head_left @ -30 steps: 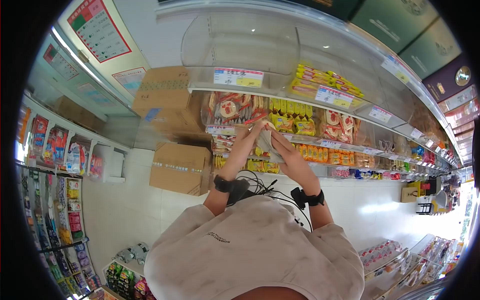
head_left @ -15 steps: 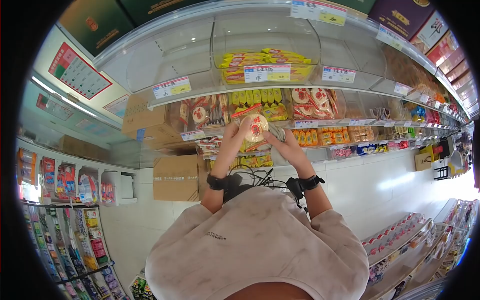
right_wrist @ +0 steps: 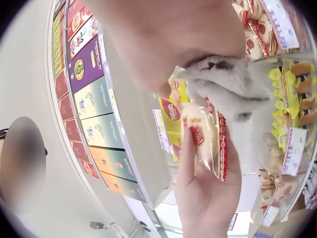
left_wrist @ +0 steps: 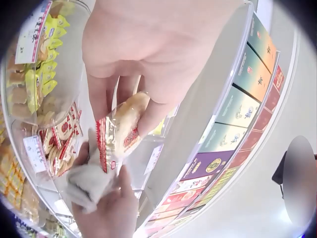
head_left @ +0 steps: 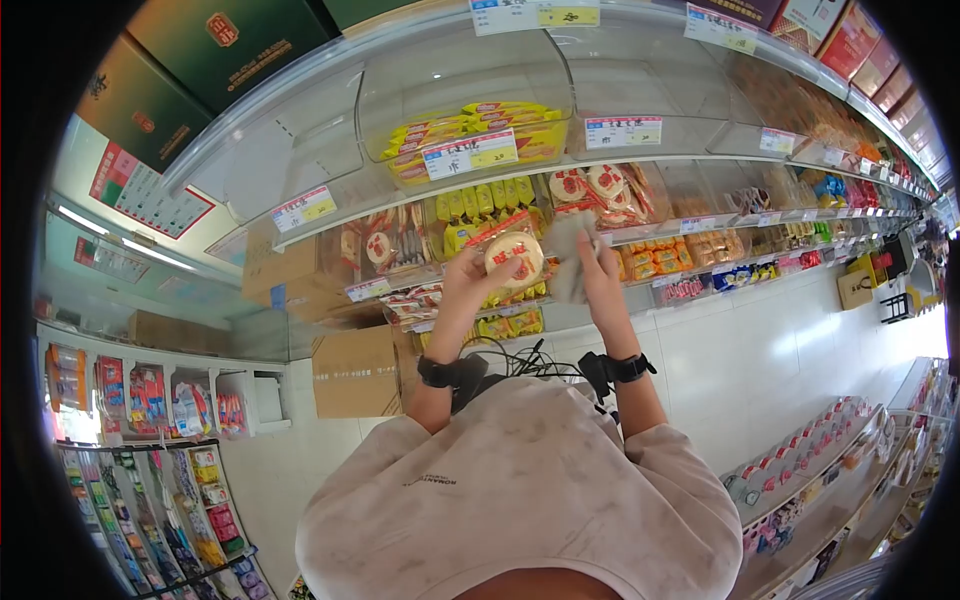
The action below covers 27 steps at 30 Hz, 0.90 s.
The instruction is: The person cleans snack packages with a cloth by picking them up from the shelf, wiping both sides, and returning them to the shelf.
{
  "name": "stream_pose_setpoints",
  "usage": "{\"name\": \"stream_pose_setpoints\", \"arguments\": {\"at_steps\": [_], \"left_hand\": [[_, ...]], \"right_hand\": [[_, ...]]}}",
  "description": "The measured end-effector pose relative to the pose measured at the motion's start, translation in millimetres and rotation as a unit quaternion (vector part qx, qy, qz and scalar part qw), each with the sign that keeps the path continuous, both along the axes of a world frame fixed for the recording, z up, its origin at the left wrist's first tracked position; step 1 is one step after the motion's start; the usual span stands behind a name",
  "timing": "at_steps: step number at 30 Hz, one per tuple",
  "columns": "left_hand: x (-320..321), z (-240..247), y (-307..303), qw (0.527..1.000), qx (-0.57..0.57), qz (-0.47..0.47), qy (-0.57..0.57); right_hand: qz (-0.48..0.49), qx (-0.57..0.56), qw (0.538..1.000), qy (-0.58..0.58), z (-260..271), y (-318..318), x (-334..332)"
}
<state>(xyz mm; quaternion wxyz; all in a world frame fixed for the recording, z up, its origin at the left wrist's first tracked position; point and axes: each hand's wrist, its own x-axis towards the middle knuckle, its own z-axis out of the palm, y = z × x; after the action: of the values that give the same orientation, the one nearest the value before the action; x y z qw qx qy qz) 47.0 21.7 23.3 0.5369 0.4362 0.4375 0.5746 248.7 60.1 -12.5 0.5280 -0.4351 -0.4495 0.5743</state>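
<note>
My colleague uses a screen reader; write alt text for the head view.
A left hand holds a wrapped round snack and the right hand a gray cloth, in front of shop shelves of packaged food.

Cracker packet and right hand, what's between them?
In the head view, a grey cloth lies between the cracker packet and right hand.
</note>
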Motion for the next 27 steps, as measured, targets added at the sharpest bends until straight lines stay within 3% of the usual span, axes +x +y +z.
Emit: {"name": "stream_pose_setpoints", "arguments": {"at_steps": [5,8,11,14,17,19,21,22,23,26,27], "left_hand": [[-1,-2,0,0.999,-0.012,0.009,0.032],[-8,-1,-2,1.0,-0.014,-0.01,0.007],[-13,8,-10,0.994,-0.032,-0.038,-0.098],[-24,6,-9,0.982,-0.03,-0.043,-0.183],[-32,3,-7,0.989,0.013,0.012,-0.149],[-35,-10,-6,0.984,-0.021,0.027,-0.176],[-29,-22,-2,0.973,-0.058,0.043,-0.218],[-20,-27,-2,0.965,-0.081,0.052,-0.245],[-17,-30,-4,0.955,-0.104,0.06,-0.271],[-26,4,-21,0.975,-0.168,-0.002,-0.142],[-26,-26,-13,0.992,-0.102,0.04,-0.066]], "right_hand": [[0.175,0.056,0.969,-0.165,24,-13,-19],[0.238,-0.065,0.968,-0.052,39,-25,-25],[0.219,-0.054,0.974,-0.034,26,-33,-35],[0.111,0.056,0.983,-0.134,15,-30,-37],[-0.054,0.003,0.999,0.004,-4,-6,-35],[-0.087,0.048,0.988,-0.119,9,-13,-53],[-0.097,0.232,0.921,-0.298,31,-24,-79],[-0.086,0.382,0.827,-0.404,44,-34,-96],[-0.072,0.514,0.698,-0.493,50,-40,-105],[-0.067,0.468,0.759,-0.448,40,-30,-112],[-0.026,0.417,0.815,-0.401,31,-20,-113]]}}
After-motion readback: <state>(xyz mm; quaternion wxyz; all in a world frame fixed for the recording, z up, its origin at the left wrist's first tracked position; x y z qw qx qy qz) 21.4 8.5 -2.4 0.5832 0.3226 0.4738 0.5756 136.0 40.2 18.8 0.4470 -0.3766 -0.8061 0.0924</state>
